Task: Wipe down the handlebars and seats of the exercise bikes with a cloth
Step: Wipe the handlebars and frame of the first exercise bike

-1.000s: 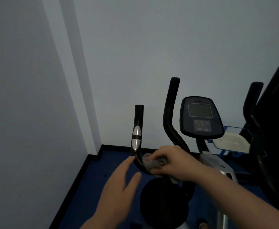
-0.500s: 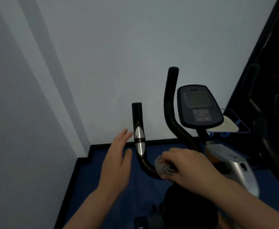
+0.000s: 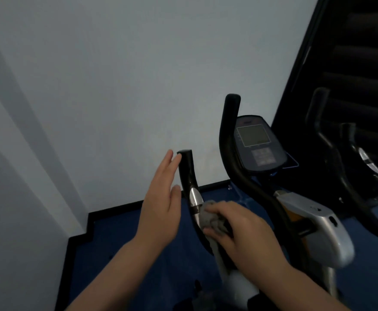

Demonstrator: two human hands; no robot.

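A black handlebar (image 3: 187,173) with a silver sensor strip rises in front of me on the exercise bike. My right hand (image 3: 244,227) grips a grey cloth (image 3: 212,218) wrapped around the handlebar's lower curve, just below the silver strip. My left hand (image 3: 161,203) is held flat beside the handlebar's left side, fingers straight, fingertips near its top end; I cannot tell whether it touches. A taller black handlebar (image 3: 228,140) stands to the right, next to the console (image 3: 258,145). The seat is not in view.
A pale wall fills the background, with a corner on the left and a black skirting board along the blue floor (image 3: 120,248). The bike's silver body (image 3: 318,230) is at right. Dark equipment with another handlebar (image 3: 351,167) stands at far right.
My left hand rose from below the handlebar to alongside its upper part. My right hand slid the cloth up the curve toward the silver strip. The view shifted down and left.
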